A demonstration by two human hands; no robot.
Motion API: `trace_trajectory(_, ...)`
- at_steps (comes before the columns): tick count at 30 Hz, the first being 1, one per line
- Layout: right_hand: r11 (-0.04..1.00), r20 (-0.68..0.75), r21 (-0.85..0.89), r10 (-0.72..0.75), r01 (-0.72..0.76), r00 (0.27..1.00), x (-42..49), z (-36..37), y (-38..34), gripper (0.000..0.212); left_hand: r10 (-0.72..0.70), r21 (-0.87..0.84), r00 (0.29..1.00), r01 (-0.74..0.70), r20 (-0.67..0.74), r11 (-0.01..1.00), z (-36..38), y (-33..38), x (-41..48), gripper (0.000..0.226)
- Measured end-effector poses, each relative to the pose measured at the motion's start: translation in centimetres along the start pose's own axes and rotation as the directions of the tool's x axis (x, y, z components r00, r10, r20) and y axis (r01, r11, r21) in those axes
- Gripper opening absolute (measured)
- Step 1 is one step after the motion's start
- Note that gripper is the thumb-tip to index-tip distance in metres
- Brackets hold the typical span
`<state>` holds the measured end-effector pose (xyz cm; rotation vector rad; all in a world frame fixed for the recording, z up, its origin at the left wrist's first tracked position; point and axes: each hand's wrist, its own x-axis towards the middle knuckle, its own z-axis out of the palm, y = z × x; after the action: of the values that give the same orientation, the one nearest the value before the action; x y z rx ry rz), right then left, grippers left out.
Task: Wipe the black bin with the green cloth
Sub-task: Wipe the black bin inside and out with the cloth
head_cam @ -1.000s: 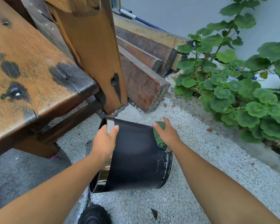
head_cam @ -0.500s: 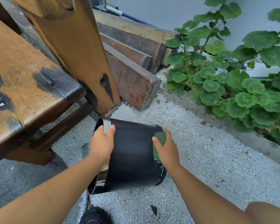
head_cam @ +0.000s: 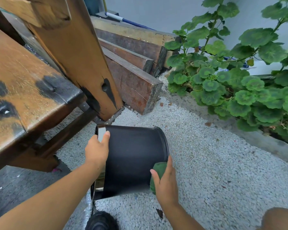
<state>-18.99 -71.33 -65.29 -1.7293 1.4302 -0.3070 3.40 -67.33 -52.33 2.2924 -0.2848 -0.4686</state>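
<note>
The black bin (head_cam: 131, 156) lies on its side above white gravel, with its shiny metal rim band pointing left and its base pointing right. My left hand (head_cam: 96, 150) grips that metal rim at the upper left, thumb over the band. My right hand (head_cam: 165, 181) presses the green cloth (head_cam: 158, 171) against the bin's lower right side, near the base edge. Most of the cloth is hidden under my fingers.
A worn wooden bench (head_cam: 23, 83) and its slanted leg (head_cam: 76, 52) stand close on the left. Stacked timber beams (head_cam: 133, 63) lie behind the bin. A leafy green plant (head_cam: 231, 75) fills the right. White gravel (head_cam: 206, 163) covers the ground; a black shoe (head_cam: 101, 221) shows below.
My right hand has slid the green cloth down the bin's side, from the upper edge near the base to the lower right. My left hand stays on the rim.
</note>
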Motion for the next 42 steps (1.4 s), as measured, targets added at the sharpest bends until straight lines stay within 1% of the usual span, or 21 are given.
trace_trajectory(3, 0.992, 0.024, -0.129, -0.001, 0.004, 1.000, 1.0, -2.1, -0.5, 0.093, -0.011, -0.037, 1.000, 0.011, -0.013, 0.999, 0.0, 0.8, -0.3, 0.047)
trace_trajectory(6, 0.975, 0.119, -0.218, 0.072, -0.045, 0.990, 3.3, -5.3, -1.5, 0.077, 0.000, -0.020, 1.000, 0.001, 0.026, 1.000, 0.1, 2.2, -0.1, 0.046)
trace_trajectory(8, 0.958, 0.196, -0.275, 0.135, -0.078, 0.971, 6.1, -7.5, -3.2, 0.064, 0.042, -0.062, 0.993, -0.036, 0.109, 0.997, 0.1, 3.2, 0.0, 0.034)
trace_trajectory(10, 0.931, 0.285, -0.348, 0.220, -0.113, 0.933, 9.1, -9.0, -5.4, 0.068, 0.110, -0.081, 0.970, -0.094, 0.217, 0.992, -0.1, 3.9, 0.0, 0.030)
trace_trajectory(12, 0.915, 0.372, -0.382, 0.280, -0.129, 0.885, 11.5, -9.7, -7.5, 0.074, 0.167, -0.111, 0.923, -0.136, 0.347, 0.984, -0.7, 4.0, -0.1, 0.031)
trace_trajectory(14, 0.919, 0.416, -0.369, 0.301, -0.143, 0.858, 13.3, -10.1, -9.3, 0.075, 0.176, -0.148, 0.850, -0.117, 0.497, 0.982, -1.2, 3.5, -0.3, 0.019)
trace_trajectory(15, 0.916, 0.435, -0.382, 0.296, -0.124, 0.850, 14.0, -10.2, -10.0, 0.076, 0.163, -0.123, 0.837, -0.115, 0.522, 0.986, -1.1, 3.0, -0.4, 0.025)
trace_trajectory(16, 0.910, 0.450, -0.403, 0.290, -0.098, 0.844, 14.6, -10.2, -10.4, 0.077, 0.152, -0.084, 0.853, -0.127, 0.499, 0.988, -1.1, 2.8, -0.7, 0.035)
trace_trajectory(18, 0.909, 0.480, -0.412, 0.279, -0.067, 0.832, 15.3, -9.8, -11.3, 0.074, 0.146, -0.008, 0.930, -0.152, 0.338, 0.988, -0.6, 2.7, -0.4, 0.039)
trace_trajectory(19, 0.918, 0.488, -0.388, 0.276, -0.078, 0.828, 15.6, -9.7, -11.5, 0.065, 0.140, 0.003, 0.951, -0.146, 0.276, 0.989, -0.4, 3.1, -0.4, 0.037)
trace_trajectory(20, 0.928, 0.486, -0.362, 0.268, -0.087, 0.832, 15.6, -9.5, -11.7, 0.053, 0.126, 0.004, 0.965, -0.130, 0.229, 0.992, -0.2, 3.5, -0.3, 0.047)
trace_trajectory(21, 0.928, 0.480, -0.362, 0.265, -0.086, 0.836, 15.7, -9.3, -11.8, 0.047, 0.107, -0.006, 0.971, -0.108, 0.214, 0.994, -0.1, 3.8, 0.1, 0.054)
trace_trajectory(22, 0.922, 0.460, -0.378, 0.262, -0.079, 0.849, 15.7, -9.2, -11.9, 0.048, 0.082, -0.004, 0.975, -0.083, 0.208, 0.997, 0.2, 4.0, 0.5, 0.055)
trace_trajectory(25, 0.893, 0.253, -0.447, 0.179, -0.049, 0.951, 13.9, -9.1, -11.6, 0.066, 0.025, -0.035, 0.980, -0.018, 0.198, 0.999, 0.6, 4.3, 1.6, 0.038)
trace_trajectory(26, 0.903, 0.190, -0.426, 0.140, -0.046, 0.972, 12.7, -9.0, -11.2, 0.069, 0.014, -0.044, 0.981, -0.005, 0.196, 0.999, 0.7, 4.4, 1.8, 0.033)
trace_trajectory(27, 0.920, 0.146, -0.391, 0.102, -0.037, 0.984, 11.5, -9.0, -10.5, 0.069, 0.015, -0.046, 0.981, -0.007, 0.194, 0.999, 0.7, 4.5, 2.0, 0.034)
trace_trajectory(31, 0.971, 0.010, -0.240, 0.028, -0.024, 1.000, 7.0, -8.5, -7.8, 0.073, 0.030, 0.015, 0.977, -0.034, 0.212, 0.999, 1.1, 4.9, 2.4, 0.065)
trace_trajectory(36, 0.999, -0.127, -0.051, -0.007, 0.000, 0.992, 2.5, -7.0, -6.1, 0.077, 0.023, 0.053, 0.972, -0.036, 0.235, 0.998, 1.5, 5.8, 3.3, 0.070)
trace_trajectory(38, 1.000, -0.158, 0.006, -0.025, 0.027, 0.987, 1.0, -6.2, -6.0, 0.081, -0.006, 0.037, 0.976, -0.002, 0.219, 0.999, 1.4, 5.8, 3.6, 0.060)
trace_trajectory(40, 0.997, -0.183, 0.047, -0.048, 0.058, 0.982, -0.1, -5.3, -5.9, 0.083, -0.026, -0.015, 0.976, 0.030, 0.216, 0.999, 1.2, 5.6, 3.9, 0.040)
trace_trajectory(42, 0.996, -0.198, 0.033, -0.071, 0.079, 0.978, -0.6, -4.8, -6.2, 0.082, -0.053, -0.070, 0.973, 0.070, 0.226, 0.995, 0.7, 5.3, 4.1, 0.026)
